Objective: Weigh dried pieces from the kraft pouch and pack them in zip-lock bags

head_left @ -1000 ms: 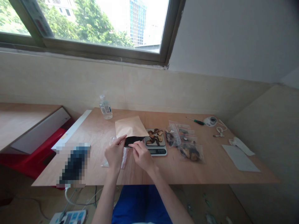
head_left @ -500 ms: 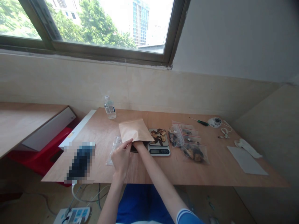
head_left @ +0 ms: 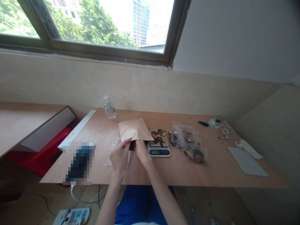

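A brown kraft paper bag (head_left: 135,129) lies on the table with its mouth facing me. My left hand (head_left: 120,154) is closed on the near left edge of that mouth, thumb on top. Partly inside the opening is my right hand (head_left: 142,151); its fingers are hidden by the bag, so what they hold does not show. Right beside the bag, a kitchen scale (head_left: 159,152) with a dark display bears dried mushroom slices (head_left: 158,137). Under and beside my left hand lies a clear plastic bag (head_left: 114,143).
Several zip bags of dried pieces (head_left: 195,153) lie right of the scale. Farther right are a screwdriver (head_left: 202,123), a white dome camera (head_left: 215,122) with its cable, and a white sheet (head_left: 247,161). A water bottle (head_left: 110,108) stands at the back left; a blurred-out dark object (head_left: 79,164) lies at the left.
My right hand has drawn back toward me, partly out of the bag's mouth, so its back now shows. My left hand keeps its grip on the edge.
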Demonstrator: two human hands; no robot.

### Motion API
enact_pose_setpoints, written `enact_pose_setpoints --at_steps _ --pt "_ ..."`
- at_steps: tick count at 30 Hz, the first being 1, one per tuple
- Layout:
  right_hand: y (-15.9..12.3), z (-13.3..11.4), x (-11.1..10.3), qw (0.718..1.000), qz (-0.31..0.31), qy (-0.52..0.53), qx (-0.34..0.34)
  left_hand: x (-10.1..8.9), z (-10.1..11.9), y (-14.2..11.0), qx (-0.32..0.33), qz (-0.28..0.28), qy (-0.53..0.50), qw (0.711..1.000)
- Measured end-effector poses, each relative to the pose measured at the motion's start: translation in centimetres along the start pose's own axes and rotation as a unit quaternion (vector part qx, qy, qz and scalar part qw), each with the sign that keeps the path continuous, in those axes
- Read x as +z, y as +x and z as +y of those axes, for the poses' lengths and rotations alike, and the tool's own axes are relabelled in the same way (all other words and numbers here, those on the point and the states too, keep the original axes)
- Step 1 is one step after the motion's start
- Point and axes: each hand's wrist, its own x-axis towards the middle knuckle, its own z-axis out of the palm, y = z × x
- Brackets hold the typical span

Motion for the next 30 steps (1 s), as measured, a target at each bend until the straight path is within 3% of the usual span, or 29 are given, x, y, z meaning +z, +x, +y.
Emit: enact_pose_setpoints --at_steps 5,11,19,30 --pt "-2.4 0.8 -1.0 1.000 0.016 -0.022 -0.007 0.0 0.0 0.3 -0.001 0.000 -0.008 1.000" --pt "-2.8 0.9 -1.9 0.996 0.072 -0.019 -0.039 0.0 0.5 0.3 0.003 -0.003 -0.002 1.000" --pt "-3.2 1.7 -1.6 0.989 0.138 0.014 -0.048 -0.2 0.8 0.5 -0.007 -0.002 0.010 1.000" --pt "-3.2 1.2 -1.7 0.995 0.043 -0.081 -0.031 0.2 0.7 0.4 -0.004 -0.004 0.011 1.000"
